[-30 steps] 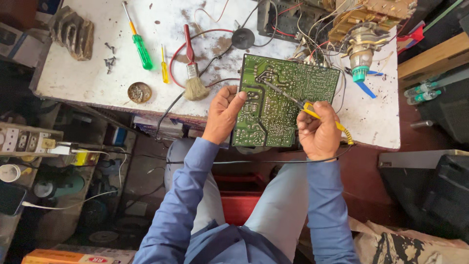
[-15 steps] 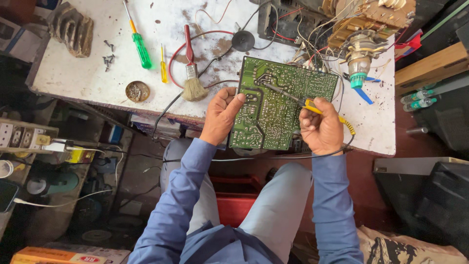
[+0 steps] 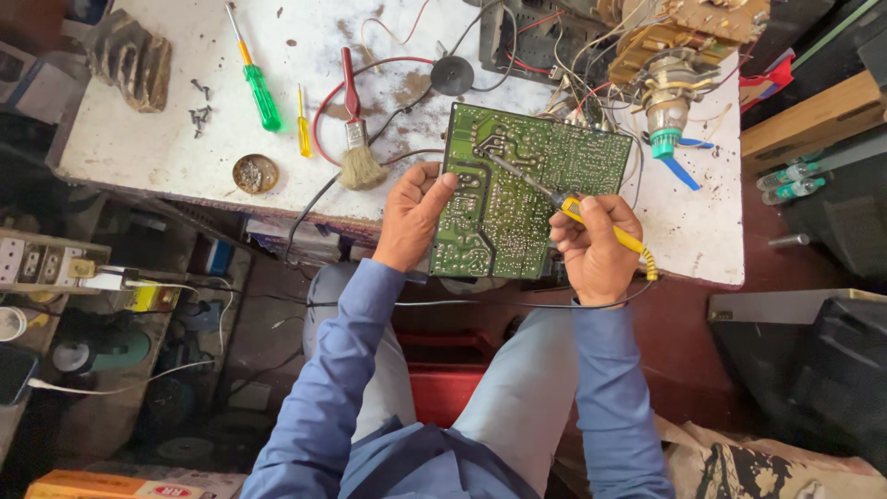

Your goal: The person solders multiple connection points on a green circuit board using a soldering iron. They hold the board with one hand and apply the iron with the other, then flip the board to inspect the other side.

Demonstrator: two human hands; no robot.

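A green circuit board leans over the front edge of the white worktable, solder side up. My left hand grips its left edge, thumb on the face. My right hand holds a yellow-handled soldering iron, whose metal tip reaches up-left onto the board's upper middle. The iron's black cord runs below my wrists across my lap.
On the table lie a green screwdriver, a small yellow screwdriver, a red-handled brush, a round tin and loose screws. Tangled wires and a coil part crowd the back right. A power strip sits at left.
The soldering iron's tip has moved up and left across the board. My left hand has kept its grip on the board's edge.
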